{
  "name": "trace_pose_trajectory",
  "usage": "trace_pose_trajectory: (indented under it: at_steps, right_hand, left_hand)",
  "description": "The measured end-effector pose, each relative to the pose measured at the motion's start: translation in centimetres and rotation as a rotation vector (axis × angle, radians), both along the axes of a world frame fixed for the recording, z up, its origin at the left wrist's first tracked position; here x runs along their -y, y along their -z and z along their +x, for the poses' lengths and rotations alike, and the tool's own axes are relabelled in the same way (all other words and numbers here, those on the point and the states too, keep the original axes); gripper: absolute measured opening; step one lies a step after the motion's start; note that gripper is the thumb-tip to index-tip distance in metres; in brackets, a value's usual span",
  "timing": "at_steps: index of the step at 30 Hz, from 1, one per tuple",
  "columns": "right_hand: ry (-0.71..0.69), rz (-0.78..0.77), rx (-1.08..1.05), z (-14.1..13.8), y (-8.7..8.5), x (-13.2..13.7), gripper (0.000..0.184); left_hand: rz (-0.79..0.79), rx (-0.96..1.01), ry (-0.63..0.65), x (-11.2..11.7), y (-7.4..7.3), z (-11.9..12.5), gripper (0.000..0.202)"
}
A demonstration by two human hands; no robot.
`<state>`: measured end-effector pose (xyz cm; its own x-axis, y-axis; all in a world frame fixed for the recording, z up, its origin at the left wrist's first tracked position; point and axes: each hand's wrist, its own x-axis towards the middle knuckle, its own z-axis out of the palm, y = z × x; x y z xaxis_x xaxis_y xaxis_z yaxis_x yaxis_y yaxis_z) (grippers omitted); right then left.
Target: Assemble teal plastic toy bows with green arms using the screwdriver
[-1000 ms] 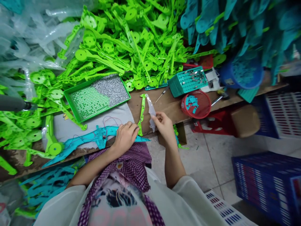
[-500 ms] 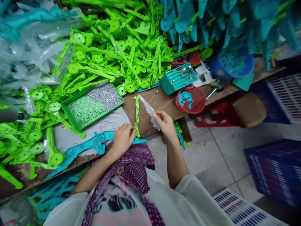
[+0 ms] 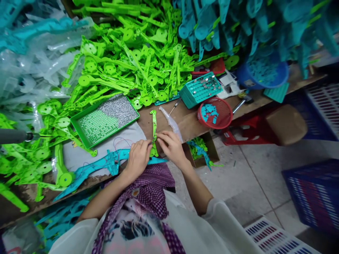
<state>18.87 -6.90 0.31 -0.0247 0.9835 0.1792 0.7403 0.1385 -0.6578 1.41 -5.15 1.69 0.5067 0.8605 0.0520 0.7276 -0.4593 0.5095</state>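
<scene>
Fingers (image 3: pixel 164 134) of left hand (image 3: pixel 138 155) and right hand (image 3: pixel 173 146), about equally near, flank the green strip (image 3: pixel 154 123) — pinch unclear — lying near to far.

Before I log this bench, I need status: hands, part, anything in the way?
Left hand, right hand: fingertips at green strip. Clear part close beside right hand. Left hand partly hiding teal part.

Narrow lime-green strip (image 3: pixel 154 121), lengthwise on the brown bench (image 3: pixel 190 124), curved translucent white piece (image 3: pixel 172 122) aslant beside it
</scene>
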Motion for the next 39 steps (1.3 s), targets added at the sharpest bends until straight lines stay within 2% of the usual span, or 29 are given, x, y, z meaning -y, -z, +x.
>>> trace_pose_trajectory:
  at_steps: [3,6,12,20,25,31,39]
  right_hand:
    - [-0.111,0.028,0.037,0.2,0.6,0.0,0.028]
    - [-0.159,0.037,0.071,0.3,1.0,-0.3,0.025]
    - [-0.149,0.042,-0.006,0.4,1.6,-0.5,0.022]
    - [-0.149,-0.018,-0.089,0.7,1.6,-0.5,0.021]
    - [-0.129,-0.067,-0.129,0.6,1.4,-0.7,0.02]
    - [-0.109,-0.122,-0.148,0.4,1.3,-1.0,0.019]
    - [-0.102,-0.189,-0.325,0.9,1.5,-1.2,0.022]
  left_hand:
    - [-0.067,0.082,0.039,-0.2,0.1,-0.4,0.016]
    - [-0.059,0.081,0.059,-0.1,0.3,-0.9,0.018]
    - [0.014,0.078,0.061,1.0,0.2,-1.6,0.02]
    - [-0.064,0.218,0.069,1.0,0.9,-1.3,0.021]
    - [-0.002,0.178,0.118,1.1,1.4,-1.4,0.022]
    - [0.098,0.074,0.146,0.9,0.8,-2.3,0.025]
    - [0.008,0.159,0.144,0.4,1.0,-2.9,0.019]
